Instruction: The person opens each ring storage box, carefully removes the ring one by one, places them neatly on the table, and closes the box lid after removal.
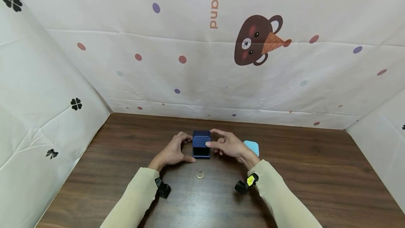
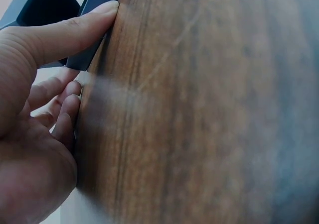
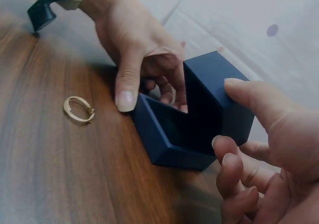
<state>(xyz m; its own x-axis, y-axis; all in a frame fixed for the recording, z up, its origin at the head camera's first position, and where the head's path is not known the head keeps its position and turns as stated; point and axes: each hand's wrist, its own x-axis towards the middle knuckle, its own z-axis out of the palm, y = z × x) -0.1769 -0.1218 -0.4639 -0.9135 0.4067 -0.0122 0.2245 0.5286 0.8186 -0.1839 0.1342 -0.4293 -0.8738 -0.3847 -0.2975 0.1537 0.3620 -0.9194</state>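
Observation:
A dark blue ring box (image 1: 201,138) stands on the table with its lid raised partway; its inside looks black. My left hand (image 1: 172,151) grips the base from the left, thumb at the front corner and fingers farther back. In the left wrist view the thumb (image 2: 75,32) presses the box's edge. My right hand (image 1: 230,145) holds the lid (image 3: 212,79) from the right, thumb on its outer face and fingers near its side. In front of the box, a gold ring (image 3: 79,109) lies on the table, apart from both hands.
A light blue rounded square (image 1: 252,147) lies on the brown wooden table (image 1: 316,171), beyond the right wrist. White printed cloth (image 1: 202,76) rises behind the table and at both sides. Each wrist wears a small black camera (image 1: 242,187).

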